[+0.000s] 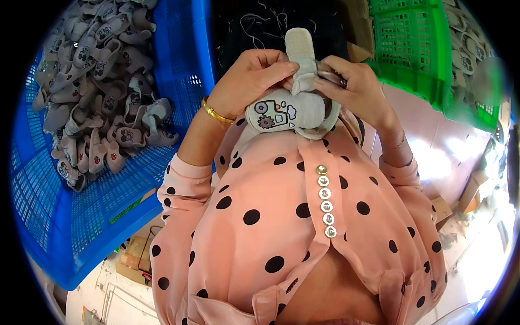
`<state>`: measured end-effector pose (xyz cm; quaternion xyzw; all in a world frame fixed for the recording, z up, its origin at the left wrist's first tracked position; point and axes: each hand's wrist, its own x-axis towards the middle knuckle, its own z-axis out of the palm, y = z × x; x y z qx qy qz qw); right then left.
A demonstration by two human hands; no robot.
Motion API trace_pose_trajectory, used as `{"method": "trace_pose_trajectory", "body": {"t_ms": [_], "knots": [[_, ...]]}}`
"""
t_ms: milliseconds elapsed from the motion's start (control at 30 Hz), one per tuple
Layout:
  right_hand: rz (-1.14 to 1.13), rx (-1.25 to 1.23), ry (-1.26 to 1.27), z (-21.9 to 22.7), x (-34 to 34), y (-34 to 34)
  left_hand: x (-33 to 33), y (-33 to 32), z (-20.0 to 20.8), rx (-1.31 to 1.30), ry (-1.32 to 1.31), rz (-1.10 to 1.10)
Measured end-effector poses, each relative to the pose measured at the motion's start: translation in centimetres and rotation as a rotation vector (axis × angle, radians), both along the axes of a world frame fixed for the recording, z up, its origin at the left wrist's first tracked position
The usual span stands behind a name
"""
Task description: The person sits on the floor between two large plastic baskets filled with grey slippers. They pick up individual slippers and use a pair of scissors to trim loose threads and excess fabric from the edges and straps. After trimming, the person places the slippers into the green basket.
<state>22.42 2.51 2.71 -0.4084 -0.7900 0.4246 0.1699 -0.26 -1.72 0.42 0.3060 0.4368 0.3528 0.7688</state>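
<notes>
A small pale grey child's shoe (273, 112) with a tractor picture stitched on it is held up in front of my chest. Its strap (299, 47) stands upright, the rough fastening patch facing me. My left hand (259, 75) is closed, pinching the shoe at the base of the strap between thumb and fingers. On the strap's other side, my right hand (355, 89) is closed around a small dark metal tool (337, 79), mostly hidden by the fingers. Its fingertips come close to the strap's base.
A large blue plastic basket (187, 49) at left holds a heap of similar shoes (103, 81). A green basket (409, 49) at right holds more. Loose pale threads (262, 21) lie on dark cloth beyond my hands. Cardboard boxes (474, 189) stand at lower right.
</notes>
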Motion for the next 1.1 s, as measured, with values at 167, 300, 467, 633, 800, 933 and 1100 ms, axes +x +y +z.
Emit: {"method": "trace_pose_trajectory", "body": {"t_ms": [167, 300, 467, 633, 800, 933, 1100], "knots": [[0.109, -0.302, -0.089, -0.4, -0.8, 2.3, -0.4, 0.1, -0.6, 0.06, 0.094, 0.026], [0.151, -0.498, -0.063, -0.2, -1.5, 3.2, -1.2, 0.8, -0.6, 0.037, 0.18, -0.062], [0.137, 0.002, -0.033, -0.3, -1.5, 3.0, -0.6, 0.8, -1.1, -0.058, -0.017, 0.088], [0.233, 0.437, -0.204, 1.2, -1.2, 3.1, -0.9, 0.4, -1.3, -0.102, -0.046, 0.121], [0.312, 0.565, -0.264, 1.3, -1.9, 3.8, -1.1, 0.6, -1.2, -0.107, -0.063, 0.113], [0.355, 0.615, -0.275, 1.0, -2.3, 4.2, -1.1, 0.7, -1.4, -0.099, -0.048, 0.114], [0.376, 0.559, -0.287, 1.2, -2.5, 4.6, -0.7, 0.7, -1.3, -0.096, -0.045, 0.157]]}}
